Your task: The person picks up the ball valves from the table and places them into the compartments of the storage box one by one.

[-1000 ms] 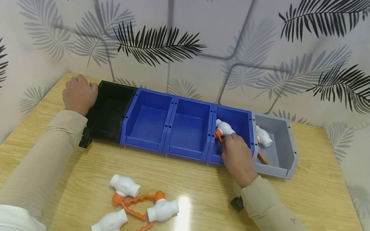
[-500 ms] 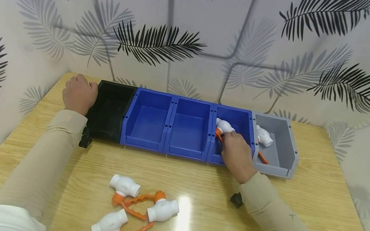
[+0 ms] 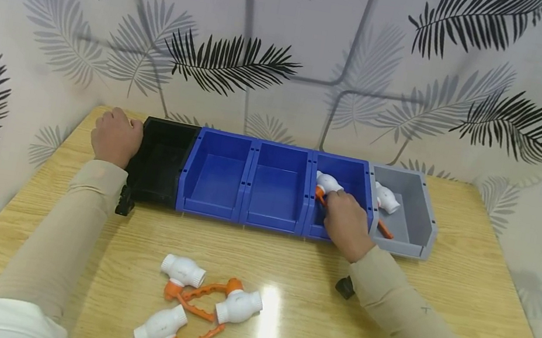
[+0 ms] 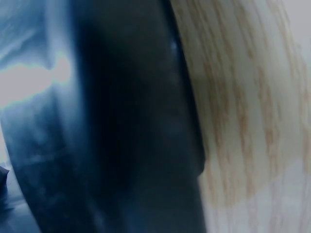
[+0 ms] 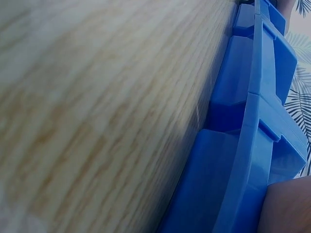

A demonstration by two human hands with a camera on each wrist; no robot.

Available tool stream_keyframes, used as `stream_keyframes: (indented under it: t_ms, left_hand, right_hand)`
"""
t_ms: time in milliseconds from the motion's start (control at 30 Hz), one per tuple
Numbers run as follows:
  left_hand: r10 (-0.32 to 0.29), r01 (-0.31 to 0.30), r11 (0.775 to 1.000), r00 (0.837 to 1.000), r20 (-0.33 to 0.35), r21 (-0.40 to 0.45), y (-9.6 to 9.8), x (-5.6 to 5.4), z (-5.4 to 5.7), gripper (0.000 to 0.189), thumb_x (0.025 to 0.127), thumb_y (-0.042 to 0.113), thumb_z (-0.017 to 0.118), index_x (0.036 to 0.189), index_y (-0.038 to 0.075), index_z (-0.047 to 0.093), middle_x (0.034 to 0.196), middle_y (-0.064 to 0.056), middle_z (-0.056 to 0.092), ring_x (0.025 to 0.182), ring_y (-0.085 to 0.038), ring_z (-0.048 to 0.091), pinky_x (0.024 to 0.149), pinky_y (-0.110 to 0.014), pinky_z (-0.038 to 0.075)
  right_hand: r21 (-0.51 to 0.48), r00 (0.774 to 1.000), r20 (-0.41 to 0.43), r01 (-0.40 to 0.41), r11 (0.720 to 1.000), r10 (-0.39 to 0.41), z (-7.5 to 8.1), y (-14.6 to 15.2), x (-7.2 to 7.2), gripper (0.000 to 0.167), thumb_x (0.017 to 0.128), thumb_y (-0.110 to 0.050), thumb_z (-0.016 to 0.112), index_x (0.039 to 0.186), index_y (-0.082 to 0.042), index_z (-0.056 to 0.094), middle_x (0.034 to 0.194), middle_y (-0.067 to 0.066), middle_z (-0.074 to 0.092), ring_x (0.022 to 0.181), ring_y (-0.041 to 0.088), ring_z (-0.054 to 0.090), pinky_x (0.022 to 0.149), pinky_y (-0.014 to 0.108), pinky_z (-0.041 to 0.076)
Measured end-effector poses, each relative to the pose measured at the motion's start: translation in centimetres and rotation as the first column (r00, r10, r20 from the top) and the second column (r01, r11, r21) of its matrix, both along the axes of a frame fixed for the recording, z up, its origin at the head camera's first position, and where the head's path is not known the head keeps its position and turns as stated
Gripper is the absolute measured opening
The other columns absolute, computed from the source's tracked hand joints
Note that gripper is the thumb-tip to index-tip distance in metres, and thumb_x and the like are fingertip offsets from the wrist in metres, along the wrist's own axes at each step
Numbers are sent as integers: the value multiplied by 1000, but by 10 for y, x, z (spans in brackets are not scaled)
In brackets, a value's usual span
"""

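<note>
At one o'clock in the right blue bin [image 3: 356, 178], our right grip [image 3: 346, 221] pinches a valve [image 3: 329, 183] by its handle [image 3: 320, 194], likely placing it, and should release next; left grip [image 3: 116, 137]: we cannot tell.

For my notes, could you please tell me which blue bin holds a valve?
The rightmost blue bin, beside the grey bin: a valve is there, none in the other two.

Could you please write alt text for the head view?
A person's right hand, inside the rightmost blue bin, holds a white valve by its orange handle. The left hand is beside the black bin; three similar valves lie on the table, another valve in the gray bin.
</note>
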State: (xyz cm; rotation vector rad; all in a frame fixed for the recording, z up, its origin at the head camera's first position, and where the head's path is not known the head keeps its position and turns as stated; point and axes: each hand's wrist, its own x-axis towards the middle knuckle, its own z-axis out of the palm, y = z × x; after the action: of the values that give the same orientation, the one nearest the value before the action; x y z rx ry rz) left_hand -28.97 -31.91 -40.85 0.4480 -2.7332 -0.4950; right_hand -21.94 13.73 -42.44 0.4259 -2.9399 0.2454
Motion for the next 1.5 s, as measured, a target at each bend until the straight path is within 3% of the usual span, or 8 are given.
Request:
stream_keyframes:
  t_ms: [633,1500]
  left_hand:
    - [-14,14,1000,1000,-1,7,2,-3,4,38,93,25,31,92,-10,46,88,-28,46,80,-46,46,69,-59,39]
    - [-21,21,1000,1000,22,11,0,1,3,39,93,24,29,94,-11,46,93,-32,47,84,-48,45,71,-61,38]
  right_hand:
    - [-6,987,144,66,998,-64,3,1,-4,6,85,-4,57,88,1,59,80,14,59,67,26,56,57,42,48]
    - [-39,988,150,48,998,-42,4,-1,-5,7,85,0,53,81,-3,58,75,13,59,64,26,56,57,43,46]
